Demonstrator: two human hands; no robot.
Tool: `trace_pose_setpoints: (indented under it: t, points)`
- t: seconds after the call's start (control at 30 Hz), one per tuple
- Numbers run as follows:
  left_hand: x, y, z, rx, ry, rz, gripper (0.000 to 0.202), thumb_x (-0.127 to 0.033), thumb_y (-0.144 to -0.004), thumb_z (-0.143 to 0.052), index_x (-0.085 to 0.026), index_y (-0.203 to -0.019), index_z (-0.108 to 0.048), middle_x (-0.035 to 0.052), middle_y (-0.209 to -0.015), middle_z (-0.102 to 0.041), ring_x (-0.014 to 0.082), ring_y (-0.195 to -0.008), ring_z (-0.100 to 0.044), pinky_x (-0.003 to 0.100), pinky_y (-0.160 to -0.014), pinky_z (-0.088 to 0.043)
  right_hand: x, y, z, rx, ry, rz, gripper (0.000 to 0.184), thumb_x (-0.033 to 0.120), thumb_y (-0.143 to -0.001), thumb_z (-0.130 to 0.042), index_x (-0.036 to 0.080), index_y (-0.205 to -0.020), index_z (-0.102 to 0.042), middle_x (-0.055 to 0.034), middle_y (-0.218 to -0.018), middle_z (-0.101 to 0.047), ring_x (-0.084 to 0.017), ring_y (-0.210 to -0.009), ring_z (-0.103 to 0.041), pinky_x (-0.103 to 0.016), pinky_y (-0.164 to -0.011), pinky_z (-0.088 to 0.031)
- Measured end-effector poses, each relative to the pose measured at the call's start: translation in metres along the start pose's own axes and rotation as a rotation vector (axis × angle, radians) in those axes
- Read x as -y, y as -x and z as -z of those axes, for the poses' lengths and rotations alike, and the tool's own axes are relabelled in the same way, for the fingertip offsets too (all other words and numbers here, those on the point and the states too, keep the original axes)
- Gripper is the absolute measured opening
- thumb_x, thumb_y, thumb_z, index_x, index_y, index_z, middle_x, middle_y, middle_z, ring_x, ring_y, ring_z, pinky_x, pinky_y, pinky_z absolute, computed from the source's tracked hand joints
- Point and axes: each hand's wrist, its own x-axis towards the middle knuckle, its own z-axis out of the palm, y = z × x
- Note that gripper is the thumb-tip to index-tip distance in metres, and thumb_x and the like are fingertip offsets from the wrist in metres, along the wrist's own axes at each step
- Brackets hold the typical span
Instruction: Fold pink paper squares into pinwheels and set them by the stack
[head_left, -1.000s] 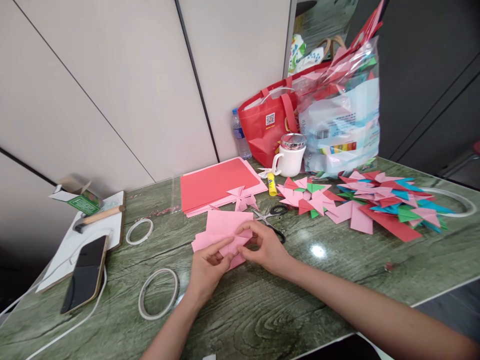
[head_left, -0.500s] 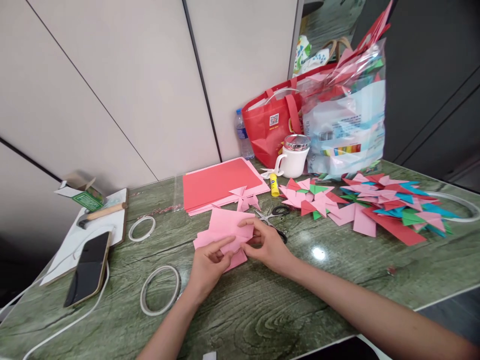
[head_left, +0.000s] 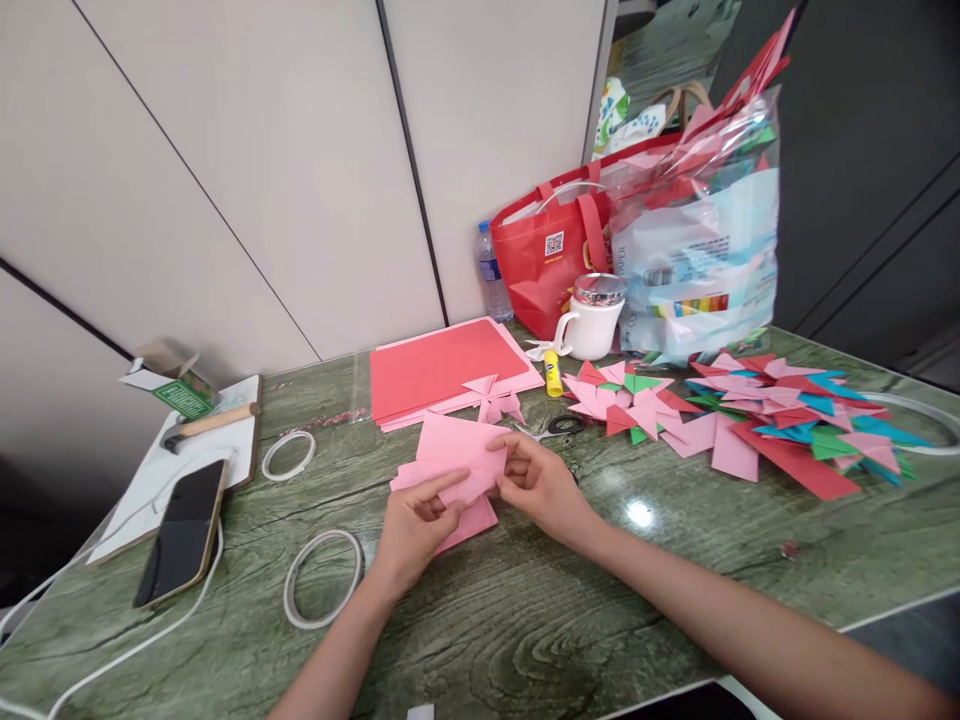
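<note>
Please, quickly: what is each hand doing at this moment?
Left hand: closed, pinching folded pink paper between thumb and fingers.
Right hand: closed, pinching the same paper's right edge.

Clear plastic bag (head_left: 697, 255), far right — marked "PAPER"; red tote bag (head_left: 525, 280), adjacent left — QR code (head_left: 554, 243); other lettering illegible.

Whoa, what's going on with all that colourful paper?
Somebody's left hand and right hand are holding a creased pink paper, with another pink piece showing below it. The scissors lie just beyond the right hand, partly hidden. A glue stick is by the white mug, and a colourful pile lies off to the right.
</note>
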Motion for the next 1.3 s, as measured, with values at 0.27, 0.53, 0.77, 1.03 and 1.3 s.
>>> trace_pose_setpoints:
  t: [0.27,0.53,0.77,1.03,1.3]
  points:
    - [-0.004,-0.001,0.000,-0.019,0.074,-0.007,0.035,-0.016,-0.055,-0.070,-0.015,-0.090,-0.073,-0.0024,-0.054,-0.056,0.0038,-0.044,-0.035,0.016,-0.041,-0.029,0.000,-0.003,0.002,-0.070,-0.047,0.006,0.027,0.009,-0.070,-0.048,0.021,-0.094,-0.051,-0.0003,-0.087,-0.053,-0.011,-0.065,-0.059,-0.027,-0.064,-0.054]
    - [-0.002,-0.002,0.001,-0.067,0.147,-0.001,0.033,-0.016,-0.055,-0.072,-0.014,-0.089,-0.072,0.0034,-0.070,-0.071,0.0135,-0.061,-0.063,0.024,-0.063,-0.051,0.008,-0.004,0.005,-0.180,0.105,0.066,0.013,0.023,-0.081,-0.047,0.019,-0.088,-0.058,-0.0038,-0.086,-0.059,-0.015,-0.077,-0.059,-0.029,-0.074,-0.051]
    - [-0.005,0.001,0.000,0.008,0.202,0.005,0.037,-0.018,-0.058,-0.071,-0.012,-0.095,-0.068,0.0089,-0.086,-0.073,0.0232,-0.075,-0.069,0.034,-0.074,-0.054,0.003,-0.003,0.003,-0.191,0.110,0.113,0.011,0.026,-0.075,-0.060,0.019,-0.078,-0.053,-0.0024,-0.080,-0.056,-0.015,-0.075,-0.056,-0.027,-0.069,-0.050]
    - [-0.003,0.001,-0.001,0.113,0.223,0.033,0.036,-0.005,-0.057,-0.059,-0.014,-0.090,-0.071,0.0069,-0.096,-0.071,0.0236,-0.081,-0.068,0.038,-0.078,-0.054,0.007,-0.003,0.006,-0.196,0.173,0.090,0.005,0.020,-0.075,-0.055,0.020,-0.074,-0.050,-0.0063,-0.092,-0.062,-0.019,-0.087,-0.058,-0.028,-0.069,-0.048]
    - [-0.007,0.005,-0.001,0.221,0.277,0.062,0.040,-0.006,-0.062,-0.061,-0.015,-0.101,-0.067,0.0073,-0.102,-0.068,0.0242,-0.085,-0.067,0.041,-0.084,-0.051,0.002,-0.004,0.011,-0.149,0.387,0.153,0.032,0.003,-0.067,-0.044,0.020,-0.083,-0.066,-0.0045,-0.095,-0.064,-0.019,-0.093,-0.057,-0.030,-0.074,-0.044]
